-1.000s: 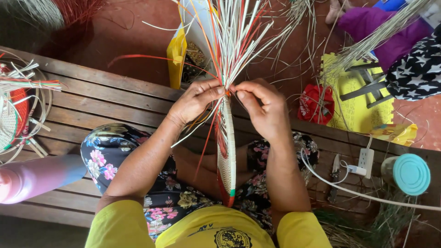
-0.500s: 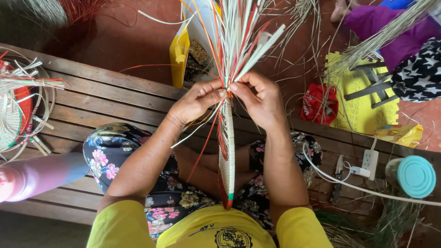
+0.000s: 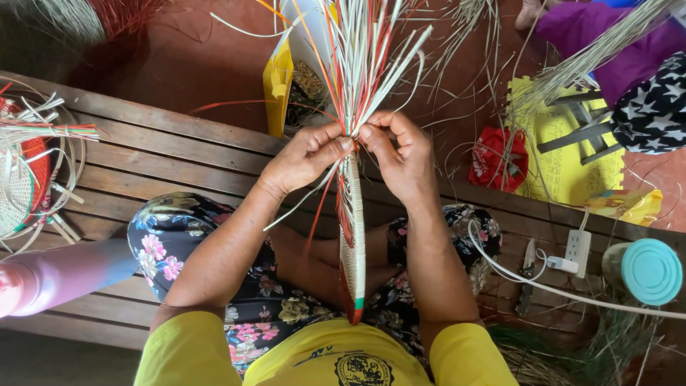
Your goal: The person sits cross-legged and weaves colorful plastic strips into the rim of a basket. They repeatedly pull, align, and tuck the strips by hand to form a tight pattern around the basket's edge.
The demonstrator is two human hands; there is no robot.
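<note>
Both hands pinch the woven piece (image 3: pixel 351 236) at its upper edge, where the loose strips (image 3: pixel 361 57) fan upward. The left hand (image 3: pixel 304 157) has its fingers (image 3: pixel 341 145) clamped on the strips from one side, and the right hand (image 3: pixel 400 161) is closed on them from the other. Since a second ago the hands have barely moved (only the strips have spread a little), so the weaving seems to be at the same row. The piece stands edge-on over the lap, above the wooden bench (image 3: pixel 143 157).
</note>
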